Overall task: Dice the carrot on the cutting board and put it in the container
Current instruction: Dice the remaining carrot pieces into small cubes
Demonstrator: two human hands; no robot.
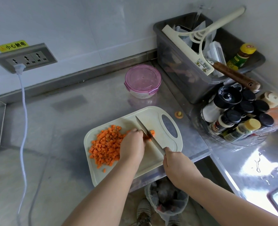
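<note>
carrot dice (105, 146) orange; cutting board (167, 139) cream; container (142, 80) (lid) pink

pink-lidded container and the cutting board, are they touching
Apart. The head view shows a strip of bare steel counter between the pink-lidded container and the far edge of the cutting board.

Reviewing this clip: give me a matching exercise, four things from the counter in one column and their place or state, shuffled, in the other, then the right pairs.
Things:
1. diced carrot pile
2. knife
3. round container
4. carrot end scrap

Places or states:
A. lies on the steel counter just beyond the cutting board's handle end
B. heaped on the left part of the cutting board
C. stands behind the board with its pink lid on
D. held by the right hand, blade down at the last carrot piece beside the left hand

Pairs: 1-B, 2-D, 3-C, 4-A
</note>
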